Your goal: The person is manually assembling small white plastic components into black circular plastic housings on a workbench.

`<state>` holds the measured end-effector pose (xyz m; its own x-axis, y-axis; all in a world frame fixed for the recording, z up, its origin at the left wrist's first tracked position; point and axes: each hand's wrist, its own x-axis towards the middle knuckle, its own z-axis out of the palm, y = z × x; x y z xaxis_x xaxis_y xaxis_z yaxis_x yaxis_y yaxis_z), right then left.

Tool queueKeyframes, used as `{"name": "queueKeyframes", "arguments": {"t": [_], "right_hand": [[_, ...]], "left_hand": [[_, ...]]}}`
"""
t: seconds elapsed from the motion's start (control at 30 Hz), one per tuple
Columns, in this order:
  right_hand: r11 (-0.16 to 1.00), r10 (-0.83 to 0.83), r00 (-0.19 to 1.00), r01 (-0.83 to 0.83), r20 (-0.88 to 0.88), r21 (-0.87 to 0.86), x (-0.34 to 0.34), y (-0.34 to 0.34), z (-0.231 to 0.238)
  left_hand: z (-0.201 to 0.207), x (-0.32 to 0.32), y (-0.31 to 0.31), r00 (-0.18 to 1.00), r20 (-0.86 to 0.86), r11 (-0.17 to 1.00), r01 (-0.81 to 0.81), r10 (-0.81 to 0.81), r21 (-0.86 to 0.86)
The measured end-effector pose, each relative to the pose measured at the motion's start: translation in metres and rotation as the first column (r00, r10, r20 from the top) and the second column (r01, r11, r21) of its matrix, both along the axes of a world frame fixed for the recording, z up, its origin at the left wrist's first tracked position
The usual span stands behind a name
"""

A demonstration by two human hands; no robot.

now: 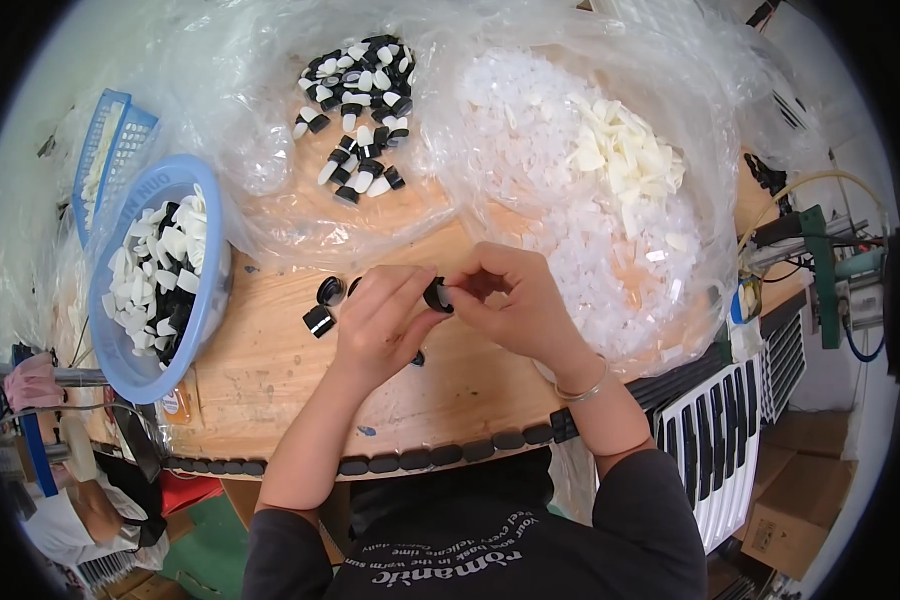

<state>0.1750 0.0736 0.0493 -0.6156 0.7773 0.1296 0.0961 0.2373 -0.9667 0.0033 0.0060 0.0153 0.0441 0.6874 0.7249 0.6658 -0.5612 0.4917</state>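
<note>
Over the middle of the wooden table, my left hand [382,318] grips a small round black cap [435,295] between thumb and fingers. My right hand [515,300] meets it from the right, its thumb and fingertips pinched at a small whitish plastic piece [446,297] at the cap's opening. The fingertips partly hide that piece. Loose black caps [319,321] lie just left of my left hand, and another small black part [418,358] shows below it. Farther back is a heap of black caps with white tongue-shaped pieces [365,75].
A blue basin [220,265] of white and black pieces stands at left, beside a blue basket [98,130]. Clear plastic sheeting surrounds translucent pieces [610,270] and cream pieces [625,150] at right. Black pads line the table's front edge [445,455]. A white slatted rack [712,450] stands at lower right.
</note>
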Motion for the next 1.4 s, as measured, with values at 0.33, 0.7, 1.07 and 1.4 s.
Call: {"name": "queueKeyframes", "arguments": {"t": [0.33,0.7,1.07,1.4], "right_hand": [[0.949,0.028,0.983,-0.083,-0.182,-0.304,-0.01,-0.005,-0.009],[0.852,0.119,0.924,-0.284,-0.364,-0.44,-0.01,-0.002,-0.014],[0.879,0.141,0.915,-0.291,-0.378,-0.377,-0.013,-0.005,-0.014],[0.898,0.058,0.89,-0.244,-0.451,-0.366,-0.018,-0.009,-0.022]], "left_hand": [[-0.003,-0.002,0.001,0.98,0.197,1.0,0.018,-0.014,-0.022],[0.002,-0.001,-0.001,0.991,0.133,0.998,0.022,-0.03,0.062],[0.005,-0.005,0.002,0.991,0.125,0.993,0.043,-0.056,0.108],[0.004,-0.005,0.004,0.99,0.124,0.993,0.047,-0.06,0.106]]}}
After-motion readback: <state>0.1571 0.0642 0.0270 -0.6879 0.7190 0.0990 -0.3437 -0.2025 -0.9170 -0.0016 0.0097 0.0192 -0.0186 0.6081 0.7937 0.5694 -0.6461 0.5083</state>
